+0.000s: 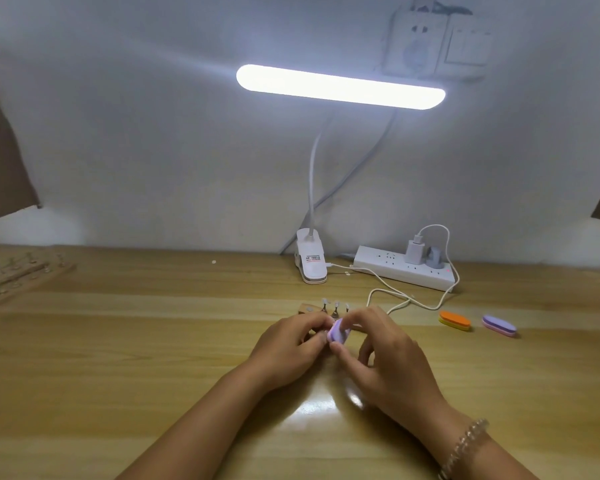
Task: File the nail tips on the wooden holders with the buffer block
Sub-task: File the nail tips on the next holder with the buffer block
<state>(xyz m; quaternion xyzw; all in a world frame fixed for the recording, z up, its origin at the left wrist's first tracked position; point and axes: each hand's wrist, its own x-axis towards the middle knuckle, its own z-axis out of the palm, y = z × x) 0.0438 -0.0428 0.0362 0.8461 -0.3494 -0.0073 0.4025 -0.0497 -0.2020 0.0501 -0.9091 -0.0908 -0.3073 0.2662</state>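
1. The right hand's (pixel 378 348) fingers pinch the light, soft lilac oval foam buffer block (pixel 338 333) by its edges.
2. The left hand's (pixel 291 341) fingers curl against it; I cannot tell what they hold.
3. Just beyond, thin, probably brittle clear nail tips (pixel 335 303) stand on a small wooden holder (pixel 307 309).

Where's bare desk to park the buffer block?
Free: wide patch between left hand and wooden racks far left. Crowded: behind and right of right hand, with cable, power strip, orange buffer, purple buffer.
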